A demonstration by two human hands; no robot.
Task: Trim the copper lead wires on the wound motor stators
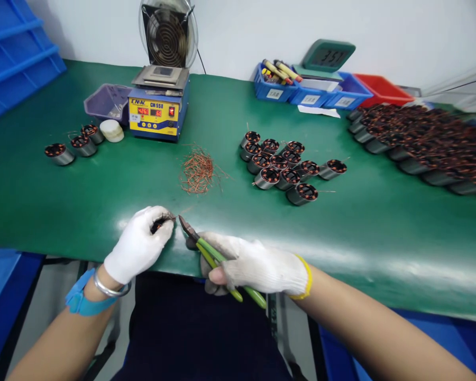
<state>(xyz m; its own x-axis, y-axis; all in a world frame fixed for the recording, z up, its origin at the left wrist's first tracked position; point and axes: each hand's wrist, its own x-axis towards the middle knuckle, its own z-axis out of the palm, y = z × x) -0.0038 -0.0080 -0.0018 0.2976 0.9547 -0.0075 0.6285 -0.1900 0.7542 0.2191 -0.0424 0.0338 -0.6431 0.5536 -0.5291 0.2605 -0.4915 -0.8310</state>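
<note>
My left hand (143, 243), in a white glove, is closed around a motor stator (157, 226) near the table's front edge; the fingers hide most of it. A thin copper wire end shows just beyond my fingertips. In my right hand (249, 262), gloved with a yellow cuff, is a pair of green-handled cutting pliers (214, 255). Their dark jaws point up and left, close to the stator. Whether the jaws touch the wire I cannot tell. Beyond both hands lies a loose pile of copper wire offcuts (198, 170).
Several stators (278, 163) stand right of the wire pile, and 3 more (83, 146) at the left. A dense block of stators (428, 143) fills the far right. At the back are a solder pot (154, 114), a purple bin (103, 100) and blue boxes (275, 91).
</note>
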